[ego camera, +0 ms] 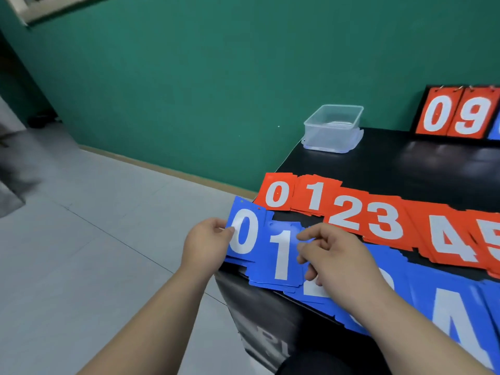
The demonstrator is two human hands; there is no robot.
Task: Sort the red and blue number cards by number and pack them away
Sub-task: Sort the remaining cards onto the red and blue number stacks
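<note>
The left hand (208, 240) pinches the blue 0 card (244, 231) by its edge, at the nine o'clock end of the blue row. The right hand (334, 257), fingers curled, sits over the blue 2 pile (315, 292); I can't tell whether it grips anything. The red piles (351, 212) lie at one o'clock on the table (405, 163).

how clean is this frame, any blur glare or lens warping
Head view: the blue 0 card pinched by the left hand reads sharp; the white frame at top left is smeared by blur; the wide lens stretches the blue 4 card at the lower right; the black table shows a soft sheen.
</note>
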